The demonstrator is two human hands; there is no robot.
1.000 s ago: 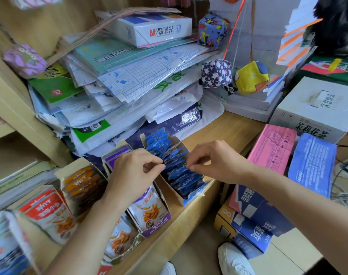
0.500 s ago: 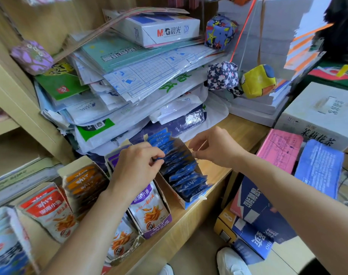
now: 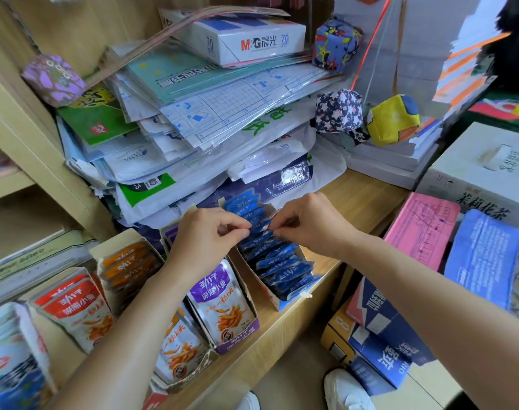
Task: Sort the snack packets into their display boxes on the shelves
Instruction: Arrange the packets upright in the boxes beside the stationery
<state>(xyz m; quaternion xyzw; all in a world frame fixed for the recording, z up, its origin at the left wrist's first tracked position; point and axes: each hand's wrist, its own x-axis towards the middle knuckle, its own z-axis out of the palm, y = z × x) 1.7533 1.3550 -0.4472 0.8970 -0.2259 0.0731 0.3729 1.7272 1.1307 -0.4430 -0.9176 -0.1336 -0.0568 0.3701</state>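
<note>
**Item:** row of small blue foil snack packets, standing on edge in an open white-and-blue cardboard display box at the front edge of the pale wooden shelf. The box's long axis is running from that front edge back and leftward, toward the stack of plastic-sleeved paper goods.

**Left hand**: thumb and forefinger are pinching the top edge of one blue packet in the rear half of the row.

**Right hand**: pinching what appears to be the same top edge from the opposite side.

**Relation:** the pinched packet is lying directly between both hands, crosswise to the box's axis, with neither hand nearer. Seating it is probably calling for a straight downward press.

**Adjacent:** purple-packet display box, sitting just beside on the left.
</note>
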